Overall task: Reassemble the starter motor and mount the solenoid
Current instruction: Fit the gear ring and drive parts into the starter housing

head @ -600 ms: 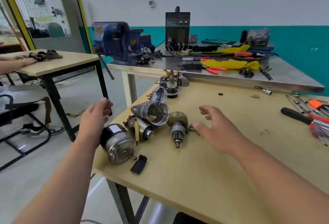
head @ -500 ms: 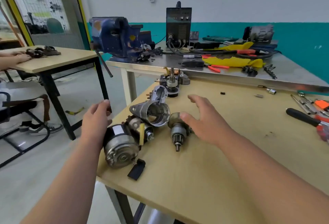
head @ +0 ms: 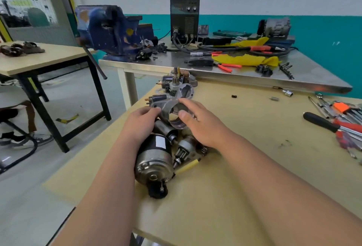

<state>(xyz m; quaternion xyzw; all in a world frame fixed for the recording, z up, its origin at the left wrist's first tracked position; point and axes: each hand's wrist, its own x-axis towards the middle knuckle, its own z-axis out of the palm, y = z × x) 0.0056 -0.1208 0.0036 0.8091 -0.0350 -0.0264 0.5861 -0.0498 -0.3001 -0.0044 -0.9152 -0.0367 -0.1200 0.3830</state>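
On the wooden table (head: 244, 167) lies the black and silver starter motor body (head: 154, 159). Just behind it is the dark solenoid (head: 166, 128), and the drive pinion (head: 184, 149) lies to its right with a yellow strip (head: 187, 166) in front. The aluminium nose housing (head: 170, 108) sits behind them. My left hand (head: 141, 122) reaches over the solenoid with its fingertips on the housing's left flange. My right hand (head: 197, 122) has its thumb on the housing's rim and its index finger over the top. A second starter assembly (head: 176, 85) stands further back.
Screwdrivers and pliers (head: 333, 126) lie at the table's right edge, with a socket (head: 288, 93) and small bits (head: 274, 99) behind. A steel bench (head: 254, 73) carries a blue vise (head: 109, 30), a welder (head: 185, 16) and cables. Another table (head: 39, 57) stands to the left across an open floor gap.
Both hands moved forward and inward from hovering apart onto the nose housing. The camera has come closer and tilted down over the parts.
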